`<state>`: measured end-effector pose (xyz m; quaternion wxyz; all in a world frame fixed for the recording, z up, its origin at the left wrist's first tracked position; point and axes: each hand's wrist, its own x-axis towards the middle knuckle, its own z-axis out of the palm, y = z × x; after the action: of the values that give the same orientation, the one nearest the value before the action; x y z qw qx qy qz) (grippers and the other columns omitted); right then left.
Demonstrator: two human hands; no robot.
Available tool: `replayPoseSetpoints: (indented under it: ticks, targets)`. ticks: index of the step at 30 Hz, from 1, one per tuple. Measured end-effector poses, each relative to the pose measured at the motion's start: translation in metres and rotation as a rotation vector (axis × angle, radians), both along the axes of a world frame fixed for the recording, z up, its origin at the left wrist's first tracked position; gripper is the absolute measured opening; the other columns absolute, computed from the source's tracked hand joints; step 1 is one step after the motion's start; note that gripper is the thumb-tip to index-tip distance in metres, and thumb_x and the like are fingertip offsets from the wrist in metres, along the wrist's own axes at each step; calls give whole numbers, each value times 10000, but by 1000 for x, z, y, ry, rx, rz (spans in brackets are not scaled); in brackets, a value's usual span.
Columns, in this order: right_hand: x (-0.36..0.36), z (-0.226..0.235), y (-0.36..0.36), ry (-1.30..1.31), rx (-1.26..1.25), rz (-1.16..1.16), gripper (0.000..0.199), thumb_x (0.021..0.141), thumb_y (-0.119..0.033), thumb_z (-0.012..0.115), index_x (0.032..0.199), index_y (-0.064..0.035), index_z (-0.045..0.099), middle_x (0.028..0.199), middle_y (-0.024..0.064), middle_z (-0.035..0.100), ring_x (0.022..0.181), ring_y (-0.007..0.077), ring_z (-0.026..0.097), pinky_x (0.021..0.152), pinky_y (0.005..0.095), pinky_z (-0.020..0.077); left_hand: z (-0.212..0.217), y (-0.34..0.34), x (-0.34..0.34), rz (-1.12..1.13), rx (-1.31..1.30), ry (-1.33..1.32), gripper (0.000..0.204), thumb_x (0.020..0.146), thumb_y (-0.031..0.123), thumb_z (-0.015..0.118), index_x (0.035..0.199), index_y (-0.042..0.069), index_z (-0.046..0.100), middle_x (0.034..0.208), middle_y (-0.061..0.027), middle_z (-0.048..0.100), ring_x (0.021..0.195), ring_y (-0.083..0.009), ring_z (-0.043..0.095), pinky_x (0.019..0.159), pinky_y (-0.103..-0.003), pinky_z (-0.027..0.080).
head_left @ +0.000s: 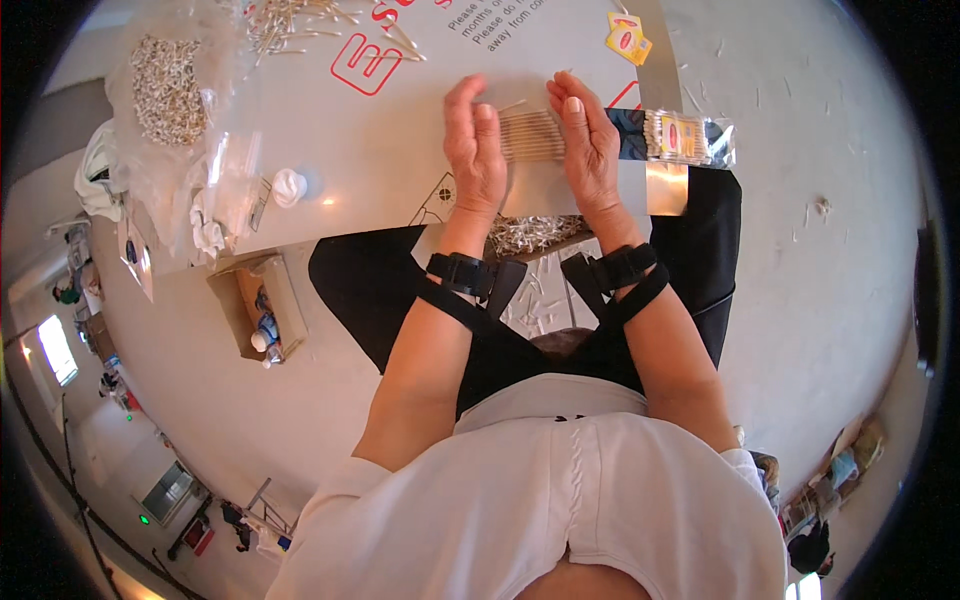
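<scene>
A row of cotton swabs with pale wooden-looking sticks spans the gap between my two hands, on or just above the table. My left hand is at their left end, its thumb and fingers pointing away from me. At the right end, my right hand mirrors it, palm turned inward. The swab tips are hidden behind my hands. Just right of my right hand lies a clear packet of cotton swabs with a yellow and red label.
Loose swabs and a plastic bag full of swabs occupy the table's left. Small yellow cards lie at the far right. A white round object stands near the front edge. Below are a swab-filled box and a cardboard box.
</scene>
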<state>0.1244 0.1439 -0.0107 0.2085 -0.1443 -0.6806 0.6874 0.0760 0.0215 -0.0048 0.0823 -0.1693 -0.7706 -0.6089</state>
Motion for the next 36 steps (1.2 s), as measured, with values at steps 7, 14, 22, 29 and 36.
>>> replayPoseSetpoints:
  ticks: [7, 14, 22, 29, 36]
  targets:
    - [-6, -4, -7, 58, -80, -78, 432, 1041, -260, 445, 1322, 63, 498, 1261, 162, 590, 1192, 214, 554, 1041, 323, 419, 1, 11, -4, -129, 146, -209, 376, 1040, 306, 423, 1220, 3, 554, 1173, -111, 598, 1098, -198, 562, 983, -347, 435]
    - [-3, 3, -7, 67, -186, -53, 445, 1049, -264, 420, 1345, 63, 475, 1314, 163, 549, 1234, 219, 523, 1080, 332, 400, -1, 12, 0, -20, 134, -109, 371, 1044, 297, 415, 1217, 0, 554, 1163, -123, 600, 1097, -212, 571, 976, -355, 449]
    - [-3, -1, -12, 82, -149, -153, 432, 1046, -263, 430, 1312, 70, 495, 1266, 172, 575, 1206, 221, 539, 1056, 333, 415, -1, 29, 6, -32, 291, -174, 403, 1041, 318, 416, 1212, -25, 543, 1174, -150, 601, 1094, -238, 583, 989, -378, 448]
    - [-5, -2, -15, 125, -251, -202, 406, 1042, -252, 443, 1278, 69, 524, 1213, 175, 611, 1171, 217, 566, 1034, 332, 433, -6, 22, -6, -87, 447, -222, 399, 1033, 318, 435, 1192, -31, 542, 1168, -154, 596, 1082, -242, 582, 984, -381, 456]
    - [-4, -6, -17, 106, -215, -222, 402, 1040, -253, 451, 1275, 63, 530, 1207, 165, 617, 1154, 218, 579, 1019, 329, 441, -8, 20, -7, -128, 541, -270, 368, 1023, 270, 449, 1198, -43, 533, 1208, -171, 580, 1115, -267, 574, 1004, -384, 451]
